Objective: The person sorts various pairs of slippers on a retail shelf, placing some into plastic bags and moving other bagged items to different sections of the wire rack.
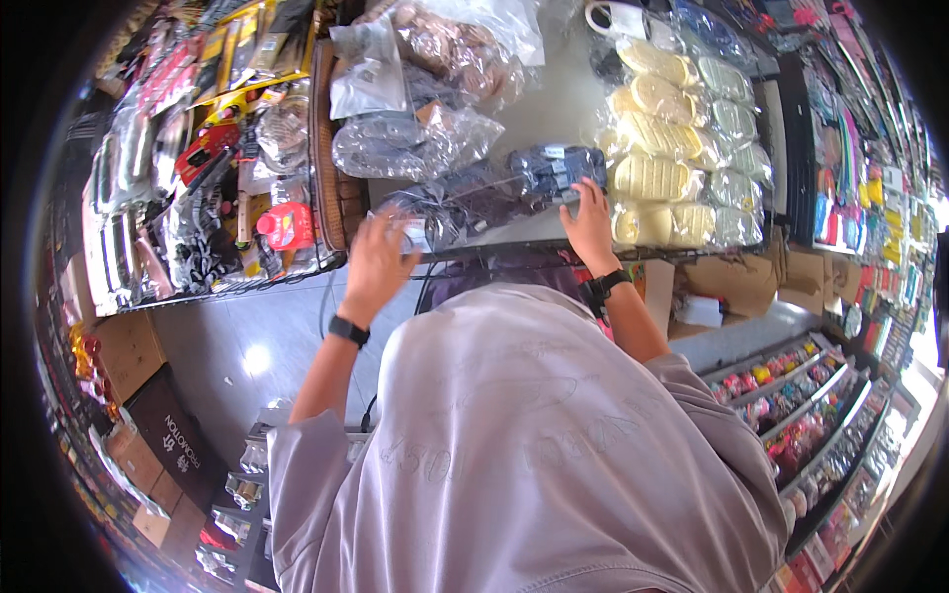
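Note:
My left hand [378,259], blurred, is at the front left of the table, thumb apart from the fingers. Its fingertips reach beside a clear plastic bag of dark items [445,215] with a white label; whether they touch it is unclear. My right hand [593,233] has its fingers spread at the near edge of a dark blue bundle of packaged goods [560,169], and I see nothing held in it. Grey slippers in clear wrap [411,144] lie beyond the left hand. Right of my right hand are rows of wrapped cream slippers [656,178] and pale grey-green slippers [734,152].
A brown woven basket edge [326,148] borders the table's left side. Past it stands a rack of packaged goods with a red bottle [287,226]. An open cardboard box [730,285] is low on the right, above tiered shelves of small goods [801,415].

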The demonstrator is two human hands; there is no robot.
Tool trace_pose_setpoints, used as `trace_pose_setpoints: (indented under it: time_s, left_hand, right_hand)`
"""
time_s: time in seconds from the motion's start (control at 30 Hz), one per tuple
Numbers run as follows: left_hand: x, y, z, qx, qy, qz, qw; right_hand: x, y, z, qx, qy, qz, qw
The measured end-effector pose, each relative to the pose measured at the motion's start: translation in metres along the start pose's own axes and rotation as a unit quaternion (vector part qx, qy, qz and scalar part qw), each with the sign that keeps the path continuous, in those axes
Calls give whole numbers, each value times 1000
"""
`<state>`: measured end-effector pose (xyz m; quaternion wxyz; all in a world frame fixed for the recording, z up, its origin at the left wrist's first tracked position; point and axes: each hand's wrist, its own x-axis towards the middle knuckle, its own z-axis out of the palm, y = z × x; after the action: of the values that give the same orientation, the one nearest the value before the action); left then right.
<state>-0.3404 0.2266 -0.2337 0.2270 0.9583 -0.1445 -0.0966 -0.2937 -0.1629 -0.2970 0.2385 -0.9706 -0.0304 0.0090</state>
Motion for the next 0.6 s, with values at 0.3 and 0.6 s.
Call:
trace_pose_setpoints:
  time_s: [0.3, 0.6]
  left_hand:
    - [-89, 90, 57, 104, -322, -20, 941]
    - [-108, 130, 61, 300, -45, -152, 941]
  right_hand:
    - [30, 80, 33, 173, 45, 101, 979]
    - [47, 87, 41, 278, -24, 169, 945]
